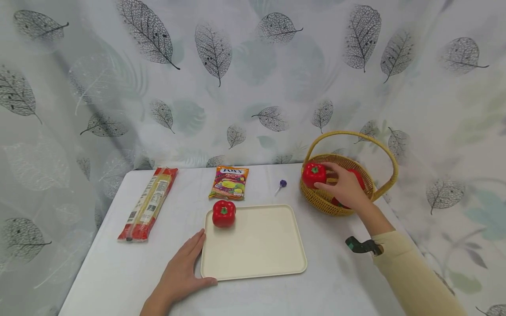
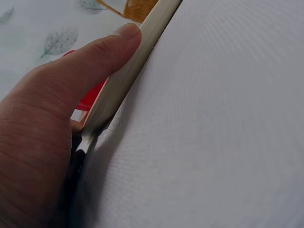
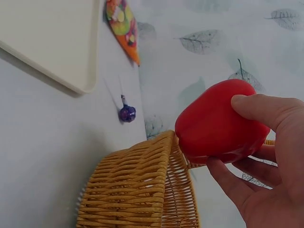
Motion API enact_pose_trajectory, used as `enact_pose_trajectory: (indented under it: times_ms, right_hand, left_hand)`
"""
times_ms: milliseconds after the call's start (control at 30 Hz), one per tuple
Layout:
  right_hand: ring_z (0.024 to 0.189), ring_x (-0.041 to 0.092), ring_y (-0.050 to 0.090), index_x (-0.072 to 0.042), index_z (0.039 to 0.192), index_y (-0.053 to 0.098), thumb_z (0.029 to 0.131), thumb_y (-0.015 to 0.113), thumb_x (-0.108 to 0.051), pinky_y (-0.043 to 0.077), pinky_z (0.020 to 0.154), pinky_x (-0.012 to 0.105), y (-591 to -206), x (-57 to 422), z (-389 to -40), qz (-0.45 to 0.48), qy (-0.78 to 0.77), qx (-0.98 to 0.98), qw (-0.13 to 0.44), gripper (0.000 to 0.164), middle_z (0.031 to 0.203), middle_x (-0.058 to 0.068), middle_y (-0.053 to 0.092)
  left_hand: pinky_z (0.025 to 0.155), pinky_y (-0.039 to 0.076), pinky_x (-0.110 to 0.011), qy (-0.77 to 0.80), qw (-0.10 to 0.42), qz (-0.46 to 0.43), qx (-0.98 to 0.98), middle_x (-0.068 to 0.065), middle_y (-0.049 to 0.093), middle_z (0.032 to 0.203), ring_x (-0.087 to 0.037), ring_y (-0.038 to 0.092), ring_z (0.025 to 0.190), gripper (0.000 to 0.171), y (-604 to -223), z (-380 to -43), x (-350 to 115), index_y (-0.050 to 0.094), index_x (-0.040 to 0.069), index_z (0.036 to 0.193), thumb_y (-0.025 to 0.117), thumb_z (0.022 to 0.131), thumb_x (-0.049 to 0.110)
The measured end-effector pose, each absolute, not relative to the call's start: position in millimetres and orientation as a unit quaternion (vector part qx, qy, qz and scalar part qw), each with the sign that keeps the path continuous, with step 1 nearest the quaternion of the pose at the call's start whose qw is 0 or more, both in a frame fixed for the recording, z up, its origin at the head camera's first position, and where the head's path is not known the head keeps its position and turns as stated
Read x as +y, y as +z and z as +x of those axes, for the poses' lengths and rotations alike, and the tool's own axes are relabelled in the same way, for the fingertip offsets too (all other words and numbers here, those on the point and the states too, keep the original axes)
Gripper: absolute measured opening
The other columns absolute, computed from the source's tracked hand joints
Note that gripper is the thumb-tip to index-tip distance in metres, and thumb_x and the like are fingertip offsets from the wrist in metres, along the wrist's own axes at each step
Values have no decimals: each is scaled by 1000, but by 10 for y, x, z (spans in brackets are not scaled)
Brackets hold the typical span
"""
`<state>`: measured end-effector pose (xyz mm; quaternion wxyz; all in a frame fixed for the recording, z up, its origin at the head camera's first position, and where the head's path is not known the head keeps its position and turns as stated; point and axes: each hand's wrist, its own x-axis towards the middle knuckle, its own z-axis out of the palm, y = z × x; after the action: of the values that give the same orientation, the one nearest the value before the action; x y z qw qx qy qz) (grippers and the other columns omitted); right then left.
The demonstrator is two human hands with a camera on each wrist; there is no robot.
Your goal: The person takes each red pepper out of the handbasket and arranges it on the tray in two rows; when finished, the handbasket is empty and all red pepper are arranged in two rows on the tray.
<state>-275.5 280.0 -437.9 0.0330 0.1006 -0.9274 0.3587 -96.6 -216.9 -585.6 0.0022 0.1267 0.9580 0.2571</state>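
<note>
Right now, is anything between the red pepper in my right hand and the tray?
Nothing visible blocks it. The red pepper in your right hand appears to be above the rim of the basket, and the lollipop lies off the direct line to the bare middle of the tray.

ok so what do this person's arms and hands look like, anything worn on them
The left hand and right hand wear no gloves. The right arm has a plain, pale yellowish-beige sleeve, and a black strap-like piece with a small green patch sticks out by its cuff. No left sleeve shows.
</note>
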Motion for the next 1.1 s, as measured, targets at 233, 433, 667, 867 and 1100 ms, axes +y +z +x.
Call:
enact_pose_trajectory:
  times_ms: [233, 433, 667, 867, 1100]
  right_hand:
    - [131, 47, 62, -10, 158, 52, 97, 85, -33, 58, 98, 64, -4376, 2778, -2710, 111, 372, -921, 36, 74, 151, 23, 59]
    - [132, 45, 61, -15, 159, 50, 96, 85, -35, 58, 98, 64, -4411, 2762, -2693, 106, 375, -920, 31, 75, 152, 21, 58]
    - [134, 45, 60, -15, 159, 50, 95, 87, -34, 57, 100, 64, -4438, 2708, -2649, 102, 385, -917, 31, 76, 156, 20, 56]
    - [133, 45, 61, -15, 159, 50, 94, 88, -32, 57, 101, 63, -4504, 2662, -2622, 104, 389, -915, 28, 76, 157, 19, 55]
    - [132, 44, 62, -17, 158, 51, 91, 90, -32, 60, 97, 58, -4574, 2583, -2581, 104, 395, -912, 17, 79, 155, 18, 57]
  left_hand:
    - [121, 40, -54, 254, -10, 132, 958, 0, 32, 177, -28, 35, 159, 135, -5854, -967, -2165, 35, 12, 171, 75, 70, 92]
    - [121, 41, -54, 252, -14, 133, 958, 0, 32, 176, -28, 35, 159, 133, -5854, -962, -2168, 36, 12, 170, 74, 71, 92]
    - [122, 40, -53, 253, -10, 132, 958, 1, 30, 177, -27, 33, 160, 135, -5848, -970, -2173, 34, 13, 171, 73, 71, 93]
    - [121, 41, -54, 254, -23, 137, 957, 2, 33, 176, -26, 35, 159, 133, -5880, -973, -2167, 36, 13, 171, 74, 71, 92]
    - [121, 40, -54, 253, -17, 139, 957, 2, 30, 177, -26, 33, 160, 134, -5893, -980, -2179, 34, 13, 171, 74, 71, 93]
